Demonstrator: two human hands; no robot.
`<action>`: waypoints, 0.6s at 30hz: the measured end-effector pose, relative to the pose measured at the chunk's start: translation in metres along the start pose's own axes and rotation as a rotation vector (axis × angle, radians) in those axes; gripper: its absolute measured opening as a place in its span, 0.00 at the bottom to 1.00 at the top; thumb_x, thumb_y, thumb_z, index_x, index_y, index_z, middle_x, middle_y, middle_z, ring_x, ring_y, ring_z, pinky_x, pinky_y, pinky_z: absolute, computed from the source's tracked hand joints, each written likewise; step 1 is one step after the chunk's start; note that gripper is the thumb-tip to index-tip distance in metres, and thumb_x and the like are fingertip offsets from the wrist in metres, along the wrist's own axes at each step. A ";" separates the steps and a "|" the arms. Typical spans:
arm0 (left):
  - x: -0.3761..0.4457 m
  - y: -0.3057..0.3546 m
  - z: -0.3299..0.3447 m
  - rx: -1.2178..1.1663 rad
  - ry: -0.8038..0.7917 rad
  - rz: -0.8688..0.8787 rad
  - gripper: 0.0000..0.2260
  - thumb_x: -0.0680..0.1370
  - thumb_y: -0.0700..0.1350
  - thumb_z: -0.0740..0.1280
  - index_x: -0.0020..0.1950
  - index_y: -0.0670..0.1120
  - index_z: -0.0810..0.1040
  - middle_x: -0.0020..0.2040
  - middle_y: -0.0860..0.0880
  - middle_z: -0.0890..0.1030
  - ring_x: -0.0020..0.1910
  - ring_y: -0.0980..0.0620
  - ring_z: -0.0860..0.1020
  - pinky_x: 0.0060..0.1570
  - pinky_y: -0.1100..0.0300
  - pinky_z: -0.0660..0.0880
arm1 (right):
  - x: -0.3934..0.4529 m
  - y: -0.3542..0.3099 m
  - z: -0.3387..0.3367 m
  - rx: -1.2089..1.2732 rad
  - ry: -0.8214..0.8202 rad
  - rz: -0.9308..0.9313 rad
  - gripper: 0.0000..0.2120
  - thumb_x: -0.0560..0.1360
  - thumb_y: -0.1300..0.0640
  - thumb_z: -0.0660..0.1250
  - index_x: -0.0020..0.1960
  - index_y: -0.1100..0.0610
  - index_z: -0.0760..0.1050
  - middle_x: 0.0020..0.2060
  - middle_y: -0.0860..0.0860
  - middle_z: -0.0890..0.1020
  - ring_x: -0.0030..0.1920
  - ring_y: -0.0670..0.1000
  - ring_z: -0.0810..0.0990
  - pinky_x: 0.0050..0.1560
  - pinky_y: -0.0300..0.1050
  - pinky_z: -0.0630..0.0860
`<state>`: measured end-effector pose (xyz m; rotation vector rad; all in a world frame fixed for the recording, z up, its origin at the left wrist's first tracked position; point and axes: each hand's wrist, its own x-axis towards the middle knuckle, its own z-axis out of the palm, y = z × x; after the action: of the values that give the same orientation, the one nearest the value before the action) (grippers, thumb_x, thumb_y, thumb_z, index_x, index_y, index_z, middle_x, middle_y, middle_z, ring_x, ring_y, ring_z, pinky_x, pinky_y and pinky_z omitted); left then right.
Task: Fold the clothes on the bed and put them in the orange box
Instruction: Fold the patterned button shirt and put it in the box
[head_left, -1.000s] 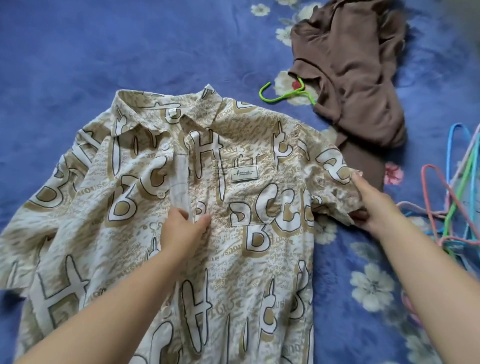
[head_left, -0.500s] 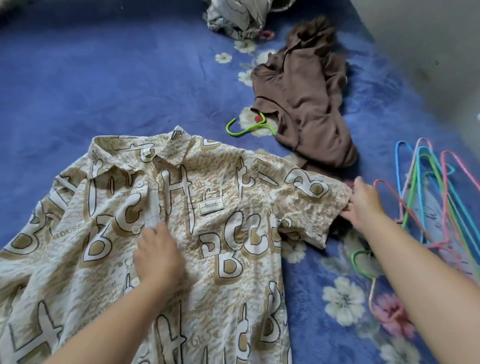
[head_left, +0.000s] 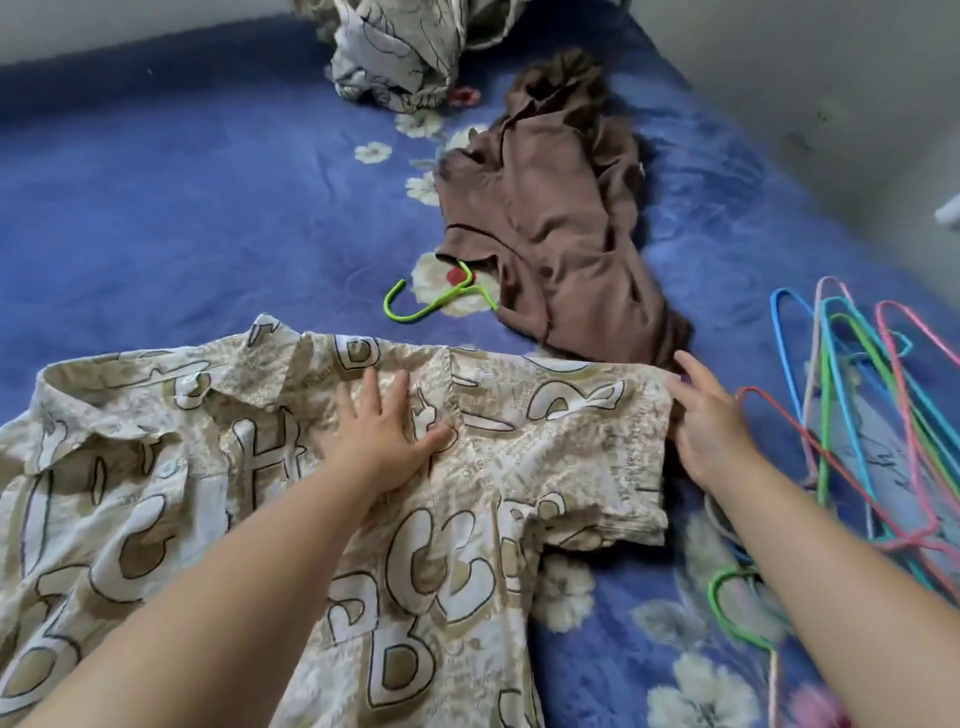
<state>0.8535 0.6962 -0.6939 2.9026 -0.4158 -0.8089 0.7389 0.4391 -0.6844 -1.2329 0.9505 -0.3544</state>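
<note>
Beige-and-white cotton shirt printed with big outlined letters (head_left: 260, 493) lies spread face up on the blue floral bed cover (head_left: 156, 208). On its chest, just right of the collar, the left hand (head_left: 382, 434) rests flat with fingers (head_left: 366, 387) straight and spread. At the shirt's right sleeve edge, the right hand (head_left: 711, 431) touches the cloth; its fingers (head_left: 693, 366) are extended and slightly apart, pinching nothing that shows. Beyond that sleeve lies a crumpled brown garment (head_left: 550, 228) with a bright green wire hanger (head_left: 431, 301) poking from it. Right of the shirt sits a loose pile of coloured wire hangers (head_left: 872, 410). Farther beyond the shirt is a bundled grey patterned cloth (head_left: 400, 47).
</note>
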 end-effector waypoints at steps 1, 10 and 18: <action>0.004 -0.002 0.005 0.046 -0.028 -0.013 0.40 0.71 0.72 0.51 0.75 0.58 0.37 0.76 0.51 0.35 0.75 0.43 0.36 0.67 0.31 0.50 | -0.003 0.007 -0.002 -0.038 -0.032 0.001 0.24 0.78 0.69 0.55 0.73 0.60 0.60 0.57 0.54 0.75 0.56 0.51 0.74 0.65 0.48 0.66; -0.009 -0.003 0.010 -0.048 0.146 -0.005 0.38 0.74 0.68 0.55 0.77 0.53 0.43 0.77 0.47 0.42 0.76 0.46 0.40 0.71 0.38 0.49 | -0.078 0.031 -0.021 -0.244 -0.134 0.042 0.14 0.76 0.62 0.65 0.57 0.50 0.67 0.35 0.49 0.79 0.31 0.44 0.77 0.33 0.34 0.73; -0.093 -0.005 0.074 0.122 0.125 0.210 0.43 0.61 0.72 0.24 0.71 0.51 0.30 0.71 0.52 0.30 0.69 0.55 0.28 0.65 0.53 0.25 | -0.084 0.022 -0.037 -0.589 -0.035 -0.253 0.19 0.78 0.67 0.58 0.66 0.55 0.66 0.36 0.54 0.82 0.37 0.50 0.79 0.40 0.42 0.71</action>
<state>0.7397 0.7262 -0.7116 2.9307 -0.7657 -0.5878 0.6555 0.4817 -0.6704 -1.9012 0.8982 -0.2549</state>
